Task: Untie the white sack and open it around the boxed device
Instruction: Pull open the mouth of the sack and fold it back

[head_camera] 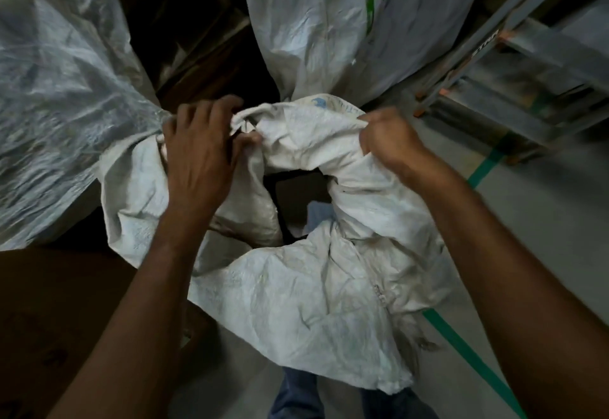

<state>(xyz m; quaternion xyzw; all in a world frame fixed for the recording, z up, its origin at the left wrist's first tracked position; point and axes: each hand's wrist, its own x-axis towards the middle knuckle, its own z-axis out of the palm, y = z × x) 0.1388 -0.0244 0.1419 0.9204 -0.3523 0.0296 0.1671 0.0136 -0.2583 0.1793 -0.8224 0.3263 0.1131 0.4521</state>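
Observation:
A crumpled white woven sack [306,286] stands in front of me with its mouth parted. Through the dark gap in the middle a bit of the boxed device [298,197] shows, mostly hidden. My left hand [201,154] grips the bunched rim of the sack at the far left of the opening, fingers pinching the fabric. My right hand [392,141] is closed on the rim at the far right, pulling it outward. The cloth between both hands is stretched and twisted.
Another large white sack [346,22] leans at the back, and a clear plastic-wrapped bundle [59,88] fills the left. A brown carton [59,319] sits at lower left. A metal ladder [514,65] lies at right on a grey floor with green tape [474,356].

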